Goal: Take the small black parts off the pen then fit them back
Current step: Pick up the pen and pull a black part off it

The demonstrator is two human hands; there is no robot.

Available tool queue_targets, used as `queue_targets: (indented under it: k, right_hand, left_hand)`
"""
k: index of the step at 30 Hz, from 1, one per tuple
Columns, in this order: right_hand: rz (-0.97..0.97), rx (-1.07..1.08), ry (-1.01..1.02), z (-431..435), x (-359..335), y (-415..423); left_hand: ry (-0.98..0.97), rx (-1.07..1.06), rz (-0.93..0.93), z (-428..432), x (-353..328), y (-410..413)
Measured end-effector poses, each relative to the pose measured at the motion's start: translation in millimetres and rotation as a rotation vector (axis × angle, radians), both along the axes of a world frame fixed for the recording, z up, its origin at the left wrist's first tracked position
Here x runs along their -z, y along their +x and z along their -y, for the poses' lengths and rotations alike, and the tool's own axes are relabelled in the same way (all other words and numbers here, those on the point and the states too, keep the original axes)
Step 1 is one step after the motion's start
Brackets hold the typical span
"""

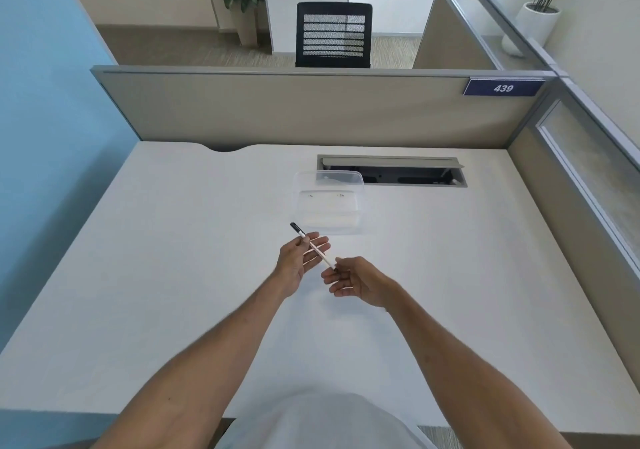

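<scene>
A thin white pen (316,249) with a small black cap (297,228) on its far end lies slanted across my left hand (300,261), palm up with fingers curled loosely around the barrel. My right hand (356,280) is just to the right, and its fingertips pinch the pen's near end. That near end is hidden by the fingers, so I cannot tell if a black part sits there. Both hands hover above the middle of the white desk (173,275).
A clear plastic box (329,202) stands just beyond the hands, with tiny dark specks inside. Behind it is an open cable slot (391,171) in the desk. Beige partitions wall the back and right. The desk's front edge is near my body.
</scene>
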State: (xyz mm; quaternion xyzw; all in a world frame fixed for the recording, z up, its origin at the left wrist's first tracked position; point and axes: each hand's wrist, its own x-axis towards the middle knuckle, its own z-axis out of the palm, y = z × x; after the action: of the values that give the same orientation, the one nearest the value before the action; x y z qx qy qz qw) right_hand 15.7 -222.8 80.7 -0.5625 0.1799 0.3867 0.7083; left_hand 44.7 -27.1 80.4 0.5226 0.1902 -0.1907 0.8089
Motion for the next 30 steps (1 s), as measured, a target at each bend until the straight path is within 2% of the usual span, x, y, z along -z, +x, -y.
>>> queue_targets:
  k: [3,7,13,15,23,30]
  right_hand:
    - [-0.026,-0.048,0.049,1,-4,1]
    - [-0.023,-0.008,0.073,-2,-8,2]
    - [-0.063,-0.087,0.238,1,-9,-1]
    - [-0.041,-0.088,0.234,1,-8,-3]
    - [0.281,-0.110,-0.145,-7,-8,1]
    - [0.474,-0.157,-0.393,-14,-7,4]
  left_hand:
    - [-0.042,-0.024,-0.001,3,-7,3]
    - [-0.099,-0.001,-0.019,4,-13,2]
    - [-0.136,0.024,-0.029,2,-18,1]
    - [-0.125,0.031,-0.037,1,-18,1]
    - [0.001,-0.117,-0.078,5,-18,10]
    - [0.093,-0.202,-0.137,8,-9,18]
